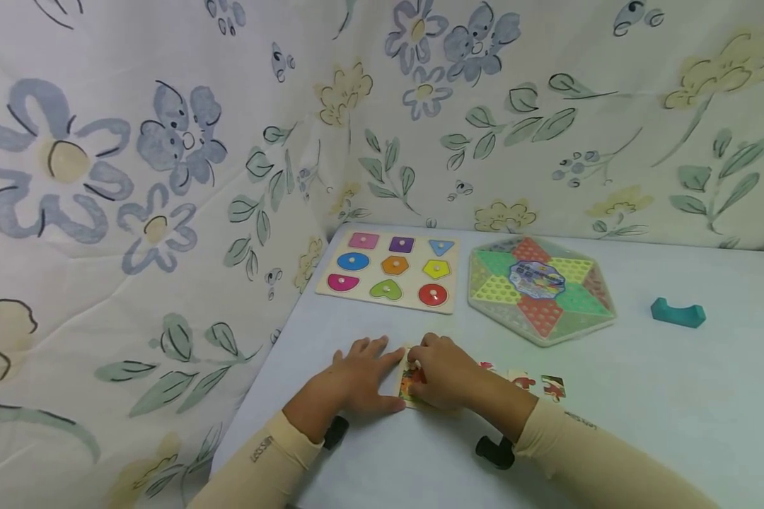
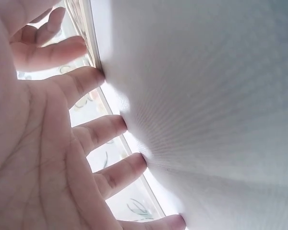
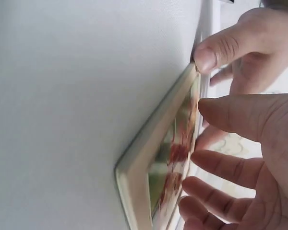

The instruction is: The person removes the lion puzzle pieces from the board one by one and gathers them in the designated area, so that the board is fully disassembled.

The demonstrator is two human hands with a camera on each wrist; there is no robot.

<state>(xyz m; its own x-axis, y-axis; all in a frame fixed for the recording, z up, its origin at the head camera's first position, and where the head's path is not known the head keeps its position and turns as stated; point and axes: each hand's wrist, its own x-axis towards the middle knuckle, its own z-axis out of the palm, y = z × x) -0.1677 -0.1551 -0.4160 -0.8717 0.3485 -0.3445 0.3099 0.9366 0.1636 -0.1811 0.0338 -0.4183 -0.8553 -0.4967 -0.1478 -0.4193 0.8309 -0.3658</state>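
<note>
A small jigsaw puzzle board (image 1: 411,382) with a light wooden frame and a red, orange and green picture lies flat on the white table. My left hand (image 1: 364,379) rests at its left edge, fingers spread; in the left wrist view the fingertips (image 2: 138,162) press on the tabletop. Over the board is my right hand (image 1: 444,372), covering much of the picture. In the right wrist view its thumb and fingertips (image 3: 201,160) touch the picture side, and the left thumb (image 3: 206,60) sits on a corner of the frame.
Loose puzzle pieces (image 1: 552,387) lie right of the board, partly behind the right forearm. Farther back are a shape-peg board (image 1: 388,305) and a hexagonal Chinese checkers board (image 1: 543,278). A teal notched block (image 1: 678,313) stands at right. Flowered cloth (image 1: 382,162) hangs behind the table.
</note>
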